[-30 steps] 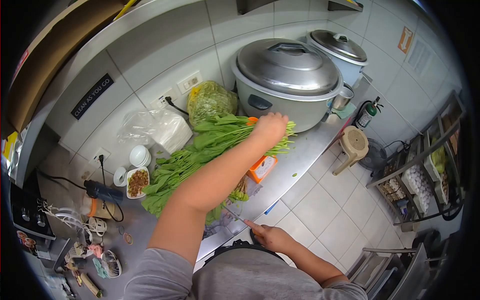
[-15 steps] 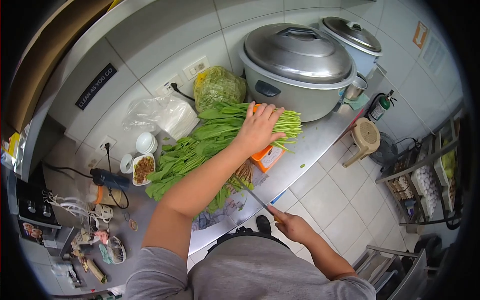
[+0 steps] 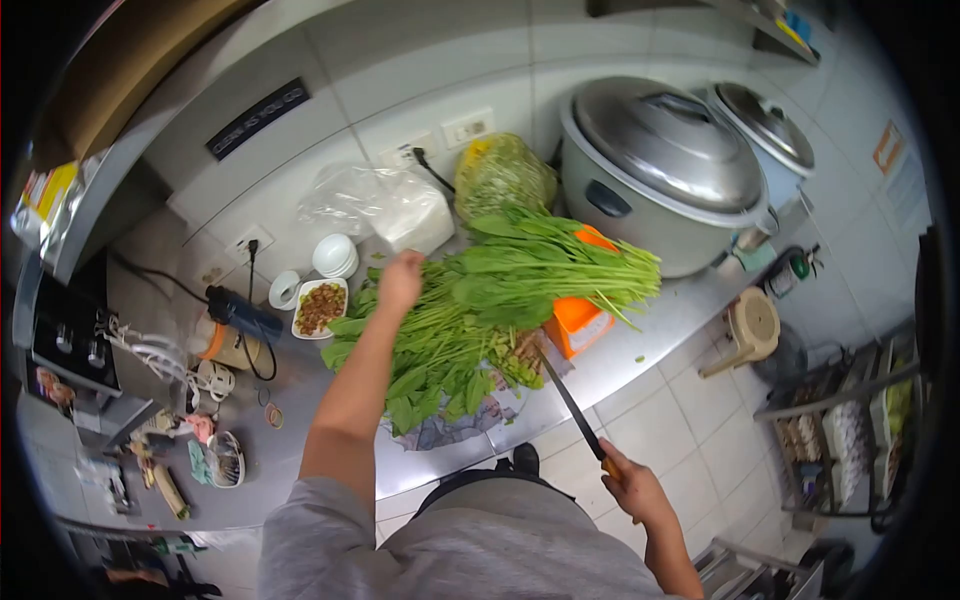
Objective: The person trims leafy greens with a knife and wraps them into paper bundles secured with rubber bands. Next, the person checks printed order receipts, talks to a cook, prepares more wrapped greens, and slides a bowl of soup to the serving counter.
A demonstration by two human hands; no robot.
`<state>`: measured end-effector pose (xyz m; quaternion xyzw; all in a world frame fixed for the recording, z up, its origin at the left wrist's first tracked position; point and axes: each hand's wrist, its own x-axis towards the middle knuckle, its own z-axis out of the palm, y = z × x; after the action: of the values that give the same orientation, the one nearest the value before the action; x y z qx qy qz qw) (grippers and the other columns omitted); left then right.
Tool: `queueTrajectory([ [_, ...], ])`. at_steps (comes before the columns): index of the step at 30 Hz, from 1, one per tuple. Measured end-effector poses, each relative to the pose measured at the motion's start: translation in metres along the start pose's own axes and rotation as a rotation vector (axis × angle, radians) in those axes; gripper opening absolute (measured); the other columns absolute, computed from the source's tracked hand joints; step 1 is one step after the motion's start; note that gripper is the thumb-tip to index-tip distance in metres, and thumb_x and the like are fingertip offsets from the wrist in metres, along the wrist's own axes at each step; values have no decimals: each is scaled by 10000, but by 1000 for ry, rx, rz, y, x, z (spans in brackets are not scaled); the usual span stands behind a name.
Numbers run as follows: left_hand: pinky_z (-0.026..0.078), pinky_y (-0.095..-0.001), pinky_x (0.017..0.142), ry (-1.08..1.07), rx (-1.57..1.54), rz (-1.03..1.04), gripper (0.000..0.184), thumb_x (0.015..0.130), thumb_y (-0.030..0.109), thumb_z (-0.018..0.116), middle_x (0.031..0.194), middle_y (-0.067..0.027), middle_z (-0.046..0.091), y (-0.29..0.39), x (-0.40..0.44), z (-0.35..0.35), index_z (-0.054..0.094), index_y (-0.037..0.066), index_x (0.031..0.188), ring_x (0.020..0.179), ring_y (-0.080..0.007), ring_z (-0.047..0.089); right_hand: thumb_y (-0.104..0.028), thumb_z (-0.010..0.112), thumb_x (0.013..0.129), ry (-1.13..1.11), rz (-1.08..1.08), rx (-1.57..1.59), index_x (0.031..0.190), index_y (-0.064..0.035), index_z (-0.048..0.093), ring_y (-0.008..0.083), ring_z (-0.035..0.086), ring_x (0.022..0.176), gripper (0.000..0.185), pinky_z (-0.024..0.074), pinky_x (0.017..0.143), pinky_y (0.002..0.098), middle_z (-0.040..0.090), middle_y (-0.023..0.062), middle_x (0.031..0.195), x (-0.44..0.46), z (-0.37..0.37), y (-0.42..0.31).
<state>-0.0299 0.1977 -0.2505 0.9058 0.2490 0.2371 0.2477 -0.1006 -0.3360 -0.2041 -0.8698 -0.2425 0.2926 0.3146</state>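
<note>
In my right hand is a knife with a long dark blade and a yellowish handle, its tip pointing at the cut brown root ends of the greens. My left hand is over the left part of a pile of leafy greens, close to a plastic bag; blur and the angle hide its fingers. A bundle of leafy greens lies across an orange weighing scale, stems to the right. Under the pile shows a sheet of printed paper.
A large rice cooker and a smaller cooker stand behind on the right. Along the wall are a yellow-green bag of vegetables, clear plastic bags, white bowls and a dish of chopped food. A stool is beyond the counter.
My left hand has left the bundle on the scale and moved left over the pile. The knife has shifted slightly right, still in my right hand. The view has turned.
</note>
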Motion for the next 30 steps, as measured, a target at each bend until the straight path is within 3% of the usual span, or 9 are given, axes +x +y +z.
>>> queueTrajectory([
  [4, 453, -467, 910, -241, -18, -14, 290, 917, 209, 550, 1153, -188, 627, -7, 13, 37, 633, 74, 1160, 1055, -345, 592, -84, 669, 822, -26, 11, -54, 1431, -228, 422, 365, 655, 901, 673, 510, 812, 376, 670, 206, 959, -1, 4, -22],
  [6, 396, -490, 997, -415, 236, -66, 404, 917, 282, 577, 1315, -164, 541, -12, 17, 54, 563, 99, 1277, 1177, -328, 525, -120, 666, 817, -33, -4, -83, 1420, -234, 427, 380, 649, 882, 658, 519, 790, 409, 672, 191, 974, -3, 8, -32],
  [9, 365, -500, 1030, -546, 468, 17, 532, 933, 366, 572, 1370, -194, 494, -7, 23, 48, 449, 114, 1385, 1236, -334, 487, -125, 662, 829, -45, 13, -89, 1420, -226, 428, 372, 651, 893, 644, 520, 796, 400, 675, 188, 977, -8, 15, -46],
  [13, 398, -472, 1010, -581, 357, 90, 652, 883, 441, 629, 1302, -221, 528, -20, 20, 48, 444, 64, 1382, 1213, -339, 503, -129, 654, 844, -85, 77, -100, 1428, -227, 418, 367, 654, 895, 638, 518, 801, 389, 677, 186, 983, -13, 25, -57],
  [15, 424, -478, 977, -716, 130, -113, 670, 815, 479, 691, 1312, -192, 520, -25, 20, 48, 526, 41, 1293, 1208, -335, 503, -131, 652, 848, -83, 68, -95, 1433, -229, 412, 365, 655, 893, 640, 517, 802, 387, 678, 183, 986, -13, 29, -62],
  [18, 471, -442, 923, -767, 248, -51, 735, 766, 478, 737, 1233, -204, 575, -21, 26, 45, 518, -2, 1278, 1130, -349, 560, -134, 652, 849, -88, 31, -139, 1437, -233, 405, 362, 656, 890, 645, 515, 803, 384, 680, 176, 990, -10, 32, -74],
  [21, 487, -424, 898, -519, 329, 84, 673, 775, 433, 742, 1158, -223, 617, -16, 18, 32, 531, -8, 1237, 1062, -355, 601, -138, 651, 851, -96, 18, -145, 1441, -236, 398, 362, 656, 882, 649, 515, 801, 385, 679, 172, 986, -8, 34, -79],
  [24, 477, -439, 907, -579, 165, 5, 652, 762, 384, 761, 1114, -250, 630, -18, 19, 15, 533, -27, 1214, 1048, -378, 601, -140, 648, 853, -90, 16, -115, 1441, -237, 398, 363, 655, 890, 646, 514, 804, 386, 678, 175, 990, -5, 37, -75],
  [30, 498, -435, 881, -551, 313, 111, 563, 784, 390, 734, 1118, -196, 643, -2, 23, -12, 569, -16, 1138, 1060, -354, 605, -136, 648, 851, -112, 22, -141, 1442, -242, 398, 363, 652, 915, 651, 513, 813, 384, 674, 182, 1015, -1, 39, -80],
])
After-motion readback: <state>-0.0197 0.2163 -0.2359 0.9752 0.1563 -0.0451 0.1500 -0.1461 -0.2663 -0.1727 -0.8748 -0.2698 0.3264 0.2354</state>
